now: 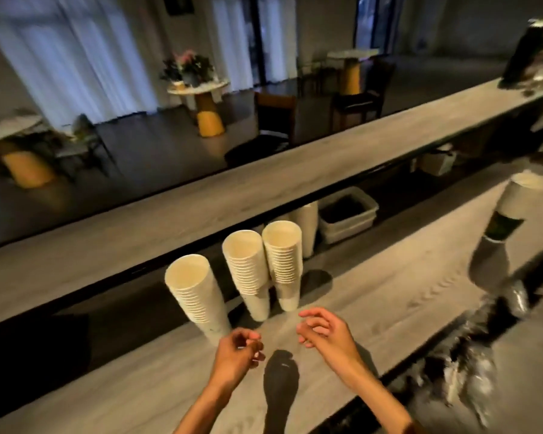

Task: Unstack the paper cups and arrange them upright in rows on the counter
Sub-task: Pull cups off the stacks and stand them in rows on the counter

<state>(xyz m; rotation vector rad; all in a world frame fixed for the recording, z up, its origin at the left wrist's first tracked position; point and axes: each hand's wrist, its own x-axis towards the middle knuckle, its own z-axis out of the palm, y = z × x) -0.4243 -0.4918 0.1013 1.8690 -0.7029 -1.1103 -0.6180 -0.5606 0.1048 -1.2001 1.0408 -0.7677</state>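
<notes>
Cup stacks (248,270) upright on counter (373,308), beyond both empty hands.

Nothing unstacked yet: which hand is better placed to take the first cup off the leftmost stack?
Left, probably. The left hand hovers empty beside the base of the leftmost stack; the right hand sits nearer the middle stack and right stack.

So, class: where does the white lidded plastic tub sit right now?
In the head view, the white lidded plastic tub sits right of centre, under the raised grey bar shelf, behind and right of the three white paper-cup stacks.
</notes>
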